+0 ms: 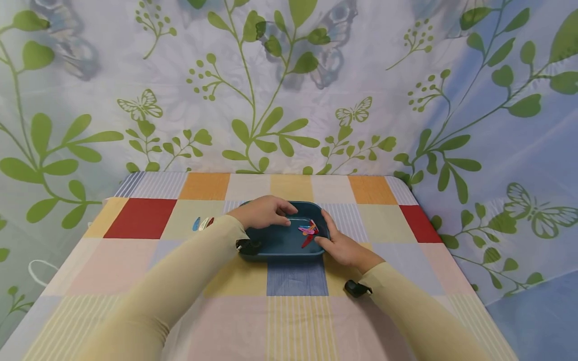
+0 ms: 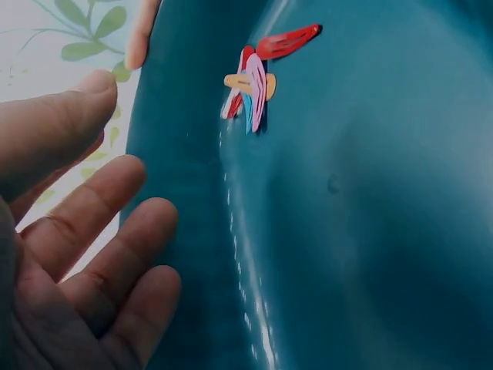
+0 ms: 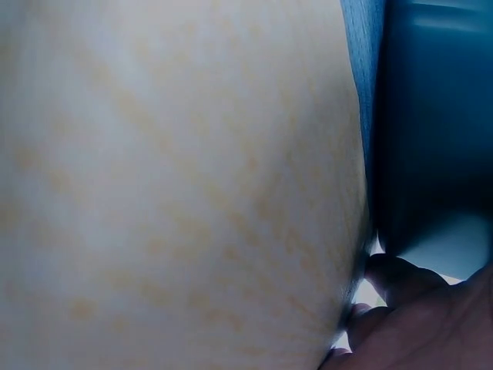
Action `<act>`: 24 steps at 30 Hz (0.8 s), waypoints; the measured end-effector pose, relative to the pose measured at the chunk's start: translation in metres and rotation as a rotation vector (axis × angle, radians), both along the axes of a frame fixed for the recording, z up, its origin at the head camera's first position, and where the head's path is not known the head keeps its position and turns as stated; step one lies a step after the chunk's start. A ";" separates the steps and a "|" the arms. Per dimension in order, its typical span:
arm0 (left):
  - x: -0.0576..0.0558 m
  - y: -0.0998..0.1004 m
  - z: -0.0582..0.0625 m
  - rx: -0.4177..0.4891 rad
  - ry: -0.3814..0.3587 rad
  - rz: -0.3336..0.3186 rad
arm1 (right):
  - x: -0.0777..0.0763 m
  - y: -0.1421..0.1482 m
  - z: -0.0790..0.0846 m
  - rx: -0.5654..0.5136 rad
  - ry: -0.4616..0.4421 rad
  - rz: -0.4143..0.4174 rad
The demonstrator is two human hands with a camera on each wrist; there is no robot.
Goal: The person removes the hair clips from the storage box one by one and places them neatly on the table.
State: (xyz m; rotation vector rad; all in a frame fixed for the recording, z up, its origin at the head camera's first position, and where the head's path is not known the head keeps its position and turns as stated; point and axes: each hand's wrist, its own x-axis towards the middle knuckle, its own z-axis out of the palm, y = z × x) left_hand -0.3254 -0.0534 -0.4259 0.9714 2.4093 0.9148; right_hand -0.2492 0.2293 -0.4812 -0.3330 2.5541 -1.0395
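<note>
A dark teal tray lies on the patchwork cloth, with a small heap of colourful snap hair clips at its right end. Pink, orange, blue and red clips overlap there, and one red hair clip lies against the heap. Over the tray's left part hovers my left hand, its fingers loosely bent and apart from the clips; nothing shows in it. My right hand holds the tray's right side, thumb at the rim and fingers along the outer wall. The right wrist view shows only part of that hand.
Left of the tray, a blue hair clip, a pale hair clip and a red one lie on the cloth, partly behind my left sleeve. A leaf-patterned curtain hangs behind the table. A white cable loop shows at the left edge.
</note>
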 end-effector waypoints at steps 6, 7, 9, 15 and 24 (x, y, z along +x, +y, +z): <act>-0.005 0.022 -0.006 -0.094 0.019 -0.062 | 0.000 0.000 0.001 0.019 0.014 0.008; -0.006 0.025 -0.007 -0.107 0.021 -0.069 | 0.000 0.000 0.001 0.015 0.008 0.003; -0.006 0.030 -0.007 -0.127 0.025 -0.081 | 0.000 0.001 0.000 0.009 0.004 0.001; -0.009 0.043 -0.010 -0.143 0.043 -0.099 | 0.000 0.001 0.000 0.000 -0.014 0.000; -0.013 0.053 -0.018 -0.125 0.030 -0.105 | 0.002 0.000 0.003 0.007 -0.004 0.001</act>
